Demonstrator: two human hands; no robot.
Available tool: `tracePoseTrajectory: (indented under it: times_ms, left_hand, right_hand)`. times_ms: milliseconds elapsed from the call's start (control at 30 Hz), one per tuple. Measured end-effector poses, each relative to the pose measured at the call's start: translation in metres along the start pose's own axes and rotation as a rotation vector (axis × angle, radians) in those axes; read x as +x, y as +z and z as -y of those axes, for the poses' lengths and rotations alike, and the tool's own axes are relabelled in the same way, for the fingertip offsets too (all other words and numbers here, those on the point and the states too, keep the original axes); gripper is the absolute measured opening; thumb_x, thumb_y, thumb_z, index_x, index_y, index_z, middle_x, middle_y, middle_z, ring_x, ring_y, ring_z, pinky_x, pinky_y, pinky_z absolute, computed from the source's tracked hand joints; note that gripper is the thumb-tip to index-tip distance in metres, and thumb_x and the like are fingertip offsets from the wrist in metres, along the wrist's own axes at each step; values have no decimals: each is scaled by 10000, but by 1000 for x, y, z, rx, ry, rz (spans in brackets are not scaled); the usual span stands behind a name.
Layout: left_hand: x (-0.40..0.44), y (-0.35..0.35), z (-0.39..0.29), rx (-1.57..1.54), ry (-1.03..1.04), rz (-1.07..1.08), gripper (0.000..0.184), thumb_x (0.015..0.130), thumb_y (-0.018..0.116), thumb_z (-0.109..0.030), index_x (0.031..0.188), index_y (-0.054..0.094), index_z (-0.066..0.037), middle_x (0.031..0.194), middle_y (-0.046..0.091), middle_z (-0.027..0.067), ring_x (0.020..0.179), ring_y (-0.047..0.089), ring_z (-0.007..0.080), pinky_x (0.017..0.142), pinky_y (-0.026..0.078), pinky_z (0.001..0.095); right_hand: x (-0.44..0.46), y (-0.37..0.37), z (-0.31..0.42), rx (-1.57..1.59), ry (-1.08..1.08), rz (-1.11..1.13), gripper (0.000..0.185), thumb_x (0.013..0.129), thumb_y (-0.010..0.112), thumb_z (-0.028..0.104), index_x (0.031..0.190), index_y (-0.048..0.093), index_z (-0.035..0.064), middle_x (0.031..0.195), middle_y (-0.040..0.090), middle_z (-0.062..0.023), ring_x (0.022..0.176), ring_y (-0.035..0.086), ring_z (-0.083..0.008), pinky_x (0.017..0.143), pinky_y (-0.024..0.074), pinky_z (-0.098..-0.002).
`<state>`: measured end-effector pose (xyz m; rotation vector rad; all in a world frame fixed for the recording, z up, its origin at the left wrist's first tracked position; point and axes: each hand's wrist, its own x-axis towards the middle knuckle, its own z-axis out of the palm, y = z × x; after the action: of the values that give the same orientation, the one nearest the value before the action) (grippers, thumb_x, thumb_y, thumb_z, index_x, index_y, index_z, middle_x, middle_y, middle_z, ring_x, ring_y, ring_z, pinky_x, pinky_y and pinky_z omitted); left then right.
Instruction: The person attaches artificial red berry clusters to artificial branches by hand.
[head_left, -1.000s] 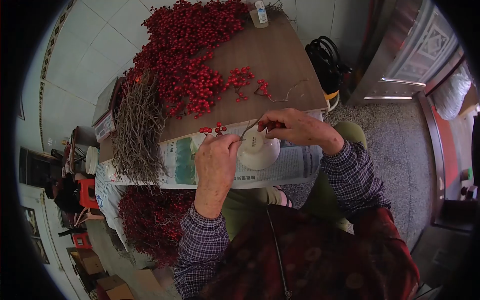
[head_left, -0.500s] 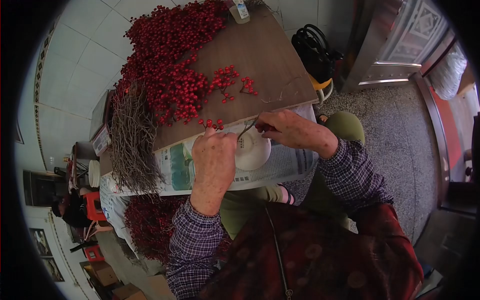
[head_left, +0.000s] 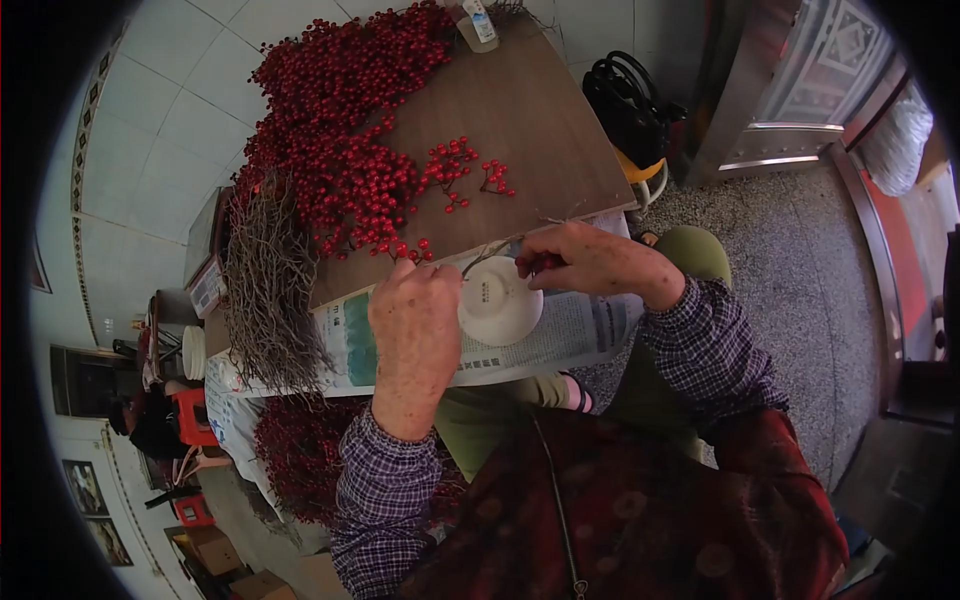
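My left hand [head_left: 415, 330] is closed on a thin brown twig [head_left: 485, 255] that sticks out to its right; a sprig of red berries [head_left: 408, 249] shows just beyond its knuckles. Fingers pinched together, my right hand [head_left: 590, 265] is at the right of the twig, with some red berries partly visible at its fingertips. Below and between the hands, an upturned white bowl [head_left: 500, 315] rests on newspaper [head_left: 590, 325]. Two small berry sprigs [head_left: 450, 170] lie on the brown board beyond the hands, beside the large heap of red berries [head_left: 345, 120].
Bare twigs [head_left: 265, 280] are piled at the board's left, near a scale [head_left: 207, 285]. A small bottle [head_left: 478, 22] stands at the far edge of the wooden board [head_left: 530, 120]. More berry branches [head_left: 300, 450] lie low at left; a black bag [head_left: 630, 105] is at right.
My left hand has shifted a little to the left, away from my right hand, along with its berry sprig. The view has also turned slightly.
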<state>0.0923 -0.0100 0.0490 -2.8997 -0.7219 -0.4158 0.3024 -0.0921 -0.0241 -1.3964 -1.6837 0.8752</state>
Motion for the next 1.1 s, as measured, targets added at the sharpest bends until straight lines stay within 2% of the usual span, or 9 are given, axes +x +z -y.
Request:
tracePoseTrajectory:
  times_ms: [67, 133, 167, 233, 333, 533, 667, 833, 1100]
  left_hand:
    - [-5, -4, 5, -40, -96, -21, 60, 718, 669, -65, 747, 648, -16, 729, 653, 118, 787, 613, 302, 678, 494, 390]
    - [-10, -3, 11, -236, -202, -71, 132, 762, 697, -95, 843, 682, 8, 766, 668, 126, 736, 634, 283, 664, 503, 346]
    - [-13, -1, 14, -233, -204, -80, 132, 762, 697, -95, 843, 682, 8, 766, 668, 126, 736, 634, 283, 664, 503, 346]
    - [-21, 5, 18, -699, -528, -69, 188, 814, 690, -79, 954, 687, 47, 813, 700, 119, 718, 660, 194, 672, 507, 285]
    - [-30, 11, 17, -1042, -638, -198, 170, 862, 643, -30, 998, 685, 64, 848, 717, 95, 749, 652, 108, 709, 503, 236]
    - [-38, -8, 1, -1308, -653, -215, 146, 884, 645, -20, 998, 687, 61, 866, 711, 75, 798, 644, 87, 738, 500, 216]
    - [-44, -8, -3, -1263, -651, -260, 151, 882, 657, -28, 1006, 687, 53, 860, 709, 68, 798, 640, 79, 733, 494, 210]
    - [-52, 0, 1, -1090, -609, -331, 147, 853, 697, -26, 992, 700, 20, 789, 673, 28, 677, 560, 58, 624, 455, 214]
    - [-51, -4, -2, -968, -566, -369, 143, 824, 724, -37, 958, 704, 7, 748, 648, 61, 621, 536, 94, 566, 431, 241]
  right_hand:
    - [2, -5, 8, 54, 23, 79, 235, 850, 652, 123, 1054, 647, 7, 857, 677, -84, 756, 641, -204, 699, 505, -320]
    - [2, -5, 16, 398, 105, 143, 204, 865, 661, 123, 1044, 658, 24, 827, 640, -10, 710, 563, -85, 659, 474, -242]
    - [2, -3, 19, 391, 99, 146, 204, 865, 661, 123, 1044, 658, 24, 827, 640, -10, 710, 563, -85, 659, 474, -242]
    - [3, 3, 25, 535, 24, 48, 194, 886, 652, 89, 1071, 644, 32, 830, 612, 22, 705, 519, -34, 642, 452, -204]
    - [9, 17, 31, 692, -88, -97, 216, 888, 656, 35, 1101, 622, 28, 856, 634, 5, 727, 555, -47, 670, 474, -208]
    - [20, 45, 39, 890, -156, -208, 128, 908, 638, 45, 1029, 599, 32, 900, 633, -5, 785, 591, -61, 724, 498, -225]
    - [25, 56, 41, 949, -168, -187, 99, 919, 621, 45, 1012, 591, 31, 927, 639, -20, 860, 631, -101, 771, 512, -246]
    - [29, 57, 42, 1026, -191, -142, 35, 931, 593, 31, 961, 576, 35, 1077, 669, -125, 1002, 656, -187, 818, 544, -294]
    - [31, 57, 41, 970, -130, -153, 56, 897, 628, -1, 916, 583, 27, 1051, 687, -146, 942, 684, -203, 803, 569, -304]
